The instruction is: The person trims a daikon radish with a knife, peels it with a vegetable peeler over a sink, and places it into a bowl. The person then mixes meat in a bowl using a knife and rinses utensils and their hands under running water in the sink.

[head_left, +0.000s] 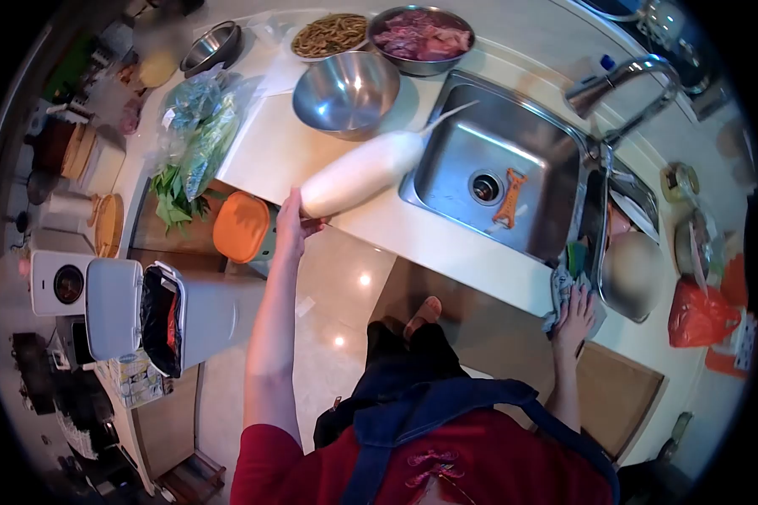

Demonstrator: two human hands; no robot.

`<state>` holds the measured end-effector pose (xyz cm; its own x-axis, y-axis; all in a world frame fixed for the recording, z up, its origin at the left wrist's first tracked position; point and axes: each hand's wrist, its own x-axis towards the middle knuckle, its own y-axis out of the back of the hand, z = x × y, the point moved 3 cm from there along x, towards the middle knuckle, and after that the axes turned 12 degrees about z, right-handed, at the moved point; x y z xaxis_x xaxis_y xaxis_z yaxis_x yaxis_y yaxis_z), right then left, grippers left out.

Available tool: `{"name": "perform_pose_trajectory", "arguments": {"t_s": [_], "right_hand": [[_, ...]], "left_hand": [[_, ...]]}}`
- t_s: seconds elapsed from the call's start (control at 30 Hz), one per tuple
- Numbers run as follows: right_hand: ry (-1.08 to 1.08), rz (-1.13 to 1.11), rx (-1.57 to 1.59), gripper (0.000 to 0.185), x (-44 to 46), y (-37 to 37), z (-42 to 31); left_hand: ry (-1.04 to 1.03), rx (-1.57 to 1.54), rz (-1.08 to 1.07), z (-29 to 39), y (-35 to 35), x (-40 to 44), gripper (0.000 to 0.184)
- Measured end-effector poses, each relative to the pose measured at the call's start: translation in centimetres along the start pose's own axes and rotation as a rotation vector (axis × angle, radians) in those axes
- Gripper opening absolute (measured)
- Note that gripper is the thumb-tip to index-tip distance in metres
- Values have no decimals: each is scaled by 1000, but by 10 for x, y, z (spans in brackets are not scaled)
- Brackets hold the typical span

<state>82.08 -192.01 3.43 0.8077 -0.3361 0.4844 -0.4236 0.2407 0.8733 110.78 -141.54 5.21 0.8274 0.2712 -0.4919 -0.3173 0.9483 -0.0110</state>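
My left hand [291,227] grips the thick end of a large white radish [364,172] at the counter's front edge. The radish slants up to the right, and its thin root tip reaches over the left rim of the sink [446,206]. An orange peeler [509,199] lies in the sink beside the drain. At the front right corner of the sink, my right hand [573,316] rests with fingers stretched out on a grey-blue cloth [557,296]. A green and yellow sponge [576,257] is just above that cloth.
Behind the radish stand a steel bowl [346,91], a bowl of meat [421,39] and a plate of brown strips [330,36]. Bagged leafy greens [202,143] lie left. Below are an orange-lidded container [241,227] and an open bin [202,316]. A faucet [623,84] arches over the sink.
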Motion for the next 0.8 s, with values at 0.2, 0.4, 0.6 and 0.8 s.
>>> {"name": "perform_pose_trajectory", "arguments": {"t_s": [0.2,0.4,0.6,0.8], "right_hand": [[182,-138,305,45,1,21,46],[55,356,554,32,-44,79,-18],[-440,-19,1054,24,-123,14,-69],[-1268,-236,1835,23,-83,-50,-72]], "left_hand": [[-148,-216,105,-23,4,-12,55],[-139,-286,48,-79,15,-76,52],[99,-68,-184,-173,12,-170,30],[212,4,-363,-212,-35,-244,27]]}}
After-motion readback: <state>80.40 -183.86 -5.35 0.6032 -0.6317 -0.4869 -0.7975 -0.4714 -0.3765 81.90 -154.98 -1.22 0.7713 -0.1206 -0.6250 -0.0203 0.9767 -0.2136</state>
